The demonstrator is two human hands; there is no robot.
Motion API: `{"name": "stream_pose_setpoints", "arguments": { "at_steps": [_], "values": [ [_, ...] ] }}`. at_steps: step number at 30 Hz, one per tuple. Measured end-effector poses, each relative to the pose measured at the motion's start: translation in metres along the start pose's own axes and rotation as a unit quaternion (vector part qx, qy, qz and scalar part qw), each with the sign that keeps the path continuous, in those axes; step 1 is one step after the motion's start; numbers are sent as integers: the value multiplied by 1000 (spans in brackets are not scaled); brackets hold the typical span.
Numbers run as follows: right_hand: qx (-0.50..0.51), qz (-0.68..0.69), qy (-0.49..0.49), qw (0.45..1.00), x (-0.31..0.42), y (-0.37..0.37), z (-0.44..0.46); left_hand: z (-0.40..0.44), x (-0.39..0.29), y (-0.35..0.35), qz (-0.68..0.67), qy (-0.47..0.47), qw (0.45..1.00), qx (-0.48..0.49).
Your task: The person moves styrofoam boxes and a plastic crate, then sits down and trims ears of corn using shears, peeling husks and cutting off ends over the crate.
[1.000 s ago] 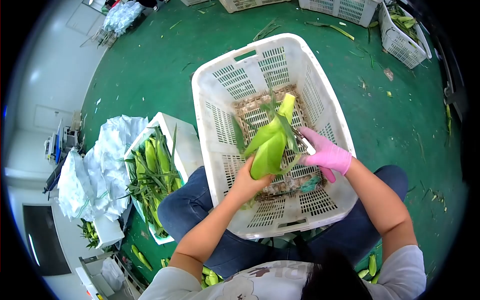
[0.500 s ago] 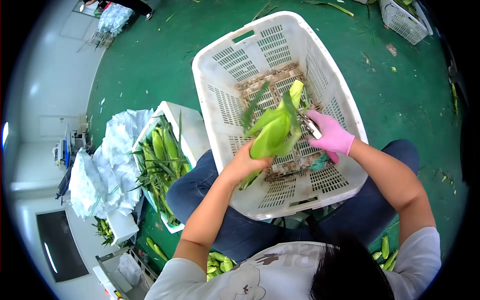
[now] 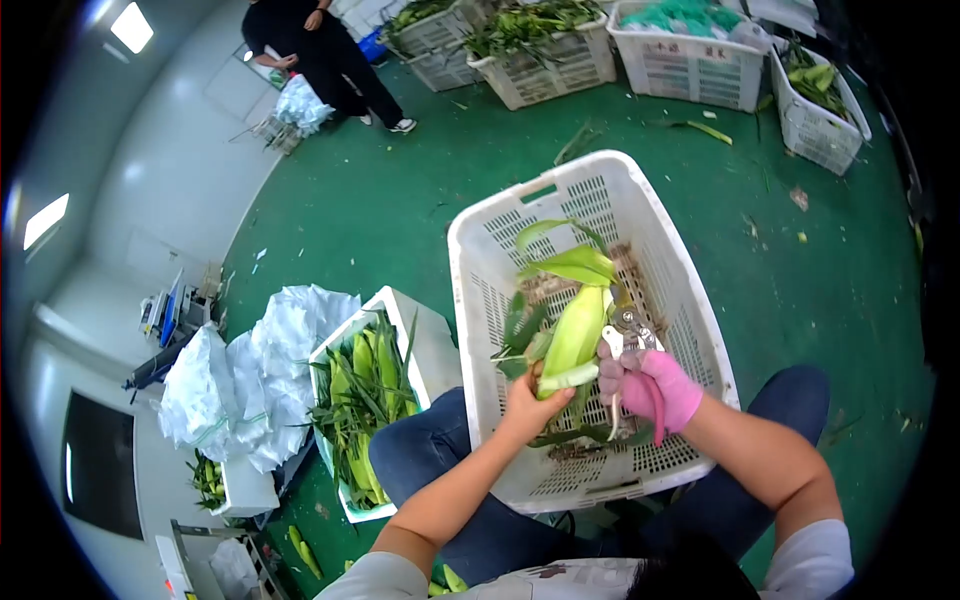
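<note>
An ear of corn (image 3: 575,335) in pale green husk is held over the white plastic crate (image 3: 463,300) between my knees. My left hand (image 3: 530,405), bare, is closed around its lower end. In a pink glove, my right hand (image 3: 665,390) grips pruning shears (image 3: 628,328) with one pink and one white handle. The shears' metal blades are beside the ear's upper right, where husk leaves (image 3: 575,265) stand out; whether they touch is unclear. Loose green leaves (image 3: 520,325) hang at the left of the ear. Brown residue covers part of the crate's floor.
On my left, a white foam box (image 3: 430,335) holds several unhusked ears beside white plastic sacks (image 3: 270,365). Crates of husks (image 3: 545,75) line the far side, with a net-topped crate (image 3: 685,70). A person (image 3: 320,55) in dark clothes stands at the back left.
The view has tilted up, bringing in the far crates and the standing person. Husk leaves at the ear's top are now spread out, and the shears have come up against its right side.
</note>
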State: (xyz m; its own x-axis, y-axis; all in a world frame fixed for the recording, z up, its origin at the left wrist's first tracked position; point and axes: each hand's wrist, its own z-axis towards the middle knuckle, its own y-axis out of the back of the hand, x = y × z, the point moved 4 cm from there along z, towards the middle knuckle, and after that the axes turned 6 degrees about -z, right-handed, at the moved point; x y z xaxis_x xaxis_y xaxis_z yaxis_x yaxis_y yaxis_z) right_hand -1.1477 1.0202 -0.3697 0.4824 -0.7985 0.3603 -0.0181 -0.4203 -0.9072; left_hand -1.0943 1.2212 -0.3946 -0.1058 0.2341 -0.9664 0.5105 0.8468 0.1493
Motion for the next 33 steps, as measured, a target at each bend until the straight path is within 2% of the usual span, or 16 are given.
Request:
{"name": "stream_pose_setpoints", "arguments": {
  "at_steps": [2, 4, 6, 7, 8, 11, 14, 16, 18, 21, 22, 25, 26, 29, 31, 33],
  "values": [
    [55, 82, 29, 995, -3, -35, 9, -8, -3, -24, -333, -19, 938, -97],
    [46, 96, 69, 992, -3, -36, 18, -12, 1, -21, -440, 87, 891, -70],
    [-106, 78, 168, 977, 14, -10, 20, -7, -9, 10, -472, 38, 877, -82],
    [-78, 75, 191, 976, 23, 12, 22, -4, -14, 35, -429, 7, 898, -97],
    [-220, 42, 186, 957, 21, 20, 15, -1, -19, 57, -388, -24, 914, -114],
    [-292, -180, -130, 930, -39, 98, 5, 4, -26, 99, -356, -89, 908, -204],
    [-182, -110, -304, 929, -94, 69, -15, -2, -56, 110, -167, -161, 956, -178],
    [-165, -99, -255, 948, -79, 52, -7, 2, -56, 120, -40, -200, 965, -167],
    [-205, -349, -51, 913, -30, 18, 5, -8, -79, 115, 282, -263, 899, -208],
    [-212, -434, 21, 876, 12, 19, 24, -5, -91, 92, 392, -285, 865, -133],
    [-214, -375, 11, 902, 15, 9, 21, -2, -92, 83, 393, -283, 870, -88],
    [-122, -505, -27, 854, 16, -27, 10, 0, -84, 58, 404, -263, 876, 38],
    [-106, -482, -145, 858, 13, -34, 6, -1, -79, 52, 401, -264, 876, 47],
    [-123, -474, -104, 866, -7, -37, 12, -4, -70, 37, 456, -282, 844, -1],
    [-134, -411, -73, 899, -8, -39, 14, -9, -59, 36, 185, -252, 937, -155],
    [-144, -370, -54, 916, -9, -35, 16, -7, -38, 27, -101, -181, 939, -274]
  ]
}}
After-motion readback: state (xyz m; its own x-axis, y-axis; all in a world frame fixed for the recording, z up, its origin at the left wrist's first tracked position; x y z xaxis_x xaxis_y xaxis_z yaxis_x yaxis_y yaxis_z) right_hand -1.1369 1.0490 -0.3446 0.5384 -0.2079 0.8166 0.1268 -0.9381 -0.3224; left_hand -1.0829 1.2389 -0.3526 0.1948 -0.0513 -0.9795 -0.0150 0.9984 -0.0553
